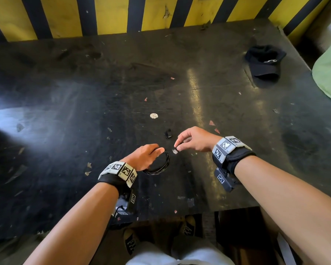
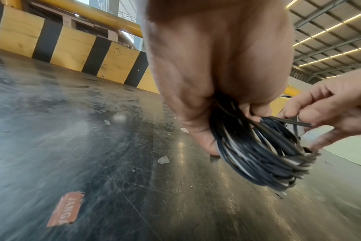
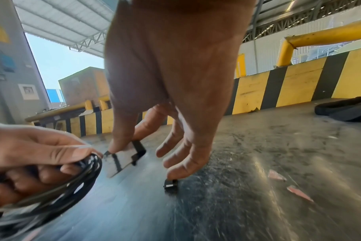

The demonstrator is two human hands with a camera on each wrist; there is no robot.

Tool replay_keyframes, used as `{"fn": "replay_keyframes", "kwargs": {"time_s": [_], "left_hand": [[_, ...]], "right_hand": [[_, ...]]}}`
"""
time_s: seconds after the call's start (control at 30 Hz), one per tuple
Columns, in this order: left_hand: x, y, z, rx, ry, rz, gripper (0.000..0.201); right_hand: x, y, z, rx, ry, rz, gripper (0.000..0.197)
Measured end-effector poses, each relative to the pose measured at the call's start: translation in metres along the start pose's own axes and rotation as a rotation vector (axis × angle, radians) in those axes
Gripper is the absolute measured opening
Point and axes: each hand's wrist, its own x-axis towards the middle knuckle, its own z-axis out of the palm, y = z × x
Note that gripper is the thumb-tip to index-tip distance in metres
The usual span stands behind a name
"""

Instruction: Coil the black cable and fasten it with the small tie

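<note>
The black cable (image 1: 161, 164) is wound into a small coil of several loops. My left hand (image 1: 157, 150) grips it at one side, just above the dark table (image 1: 103, 83). In the left wrist view the coil (image 2: 258, 156) hangs from my curled fingers, and a loose cable end (image 2: 295, 123) sticks out toward the right hand. My right hand (image 1: 177, 147) pinches the small tie (image 1: 175, 151) between thumb and forefinger, right beside the coil. In the right wrist view the tie (image 3: 137, 149) is a thin black strip with a pale tab, held clear of the coil (image 3: 72, 187).
A small black clip (image 1: 168, 133) (image 3: 171, 183) lies on the table just beyond my hands. A black cap (image 1: 264, 64) sits at the back right and a green bag (image 1: 329, 73) at the right edge. A yellow-and-black striped barrier (image 1: 161, 14) closes the far side.
</note>
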Motion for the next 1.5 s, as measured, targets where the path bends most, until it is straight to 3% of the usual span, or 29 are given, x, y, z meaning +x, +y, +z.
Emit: {"fn": "replay_keyframes", "kwargs": {"time_s": [0.17, 0.43, 0.57, 0.67, 0.87, 1.03, 1.33, 1.5], "left_hand": [[-0.002, 0.005, 0.003, 0.066, -0.006, 0.026, 0.041], [-0.009, 0.008, 0.007, -0.016, -0.022, 0.079, 0.039], [-0.010, 0.011, 0.007, -0.104, -0.051, 0.083, 0.038], [-0.009, 0.011, 0.006, -0.168, -0.042, 0.066, 0.038], [-0.007, 0.005, 0.005, -0.224, -0.045, 0.028, 0.038], [-0.010, 0.000, 0.003, -0.221, -0.063, 0.002, 0.037], [-0.010, 0.016, -0.001, 0.142, -0.054, 0.098, 0.037], [-0.008, 0.022, 0.009, 0.169, -0.097, 0.134, 0.037]], "right_hand": [[0.003, -0.010, -0.007, 0.049, -0.013, -0.049, 0.008], [0.008, 0.007, -0.001, 0.334, -0.041, 0.113, 0.012], [0.009, 0.014, -0.002, 0.157, -0.057, 0.170, 0.011], [0.009, 0.010, -0.005, -0.003, -0.052, 0.134, 0.011], [0.005, 0.005, 0.000, 0.003, 0.107, -0.038, 0.005], [0.005, 0.008, 0.007, 0.055, 0.206, -0.089, 0.001], [0.017, 0.009, -0.003, 0.100, -0.084, 0.123, 0.009], [0.018, 0.000, -0.002, 0.082, -0.226, 0.206, 0.013]]}}
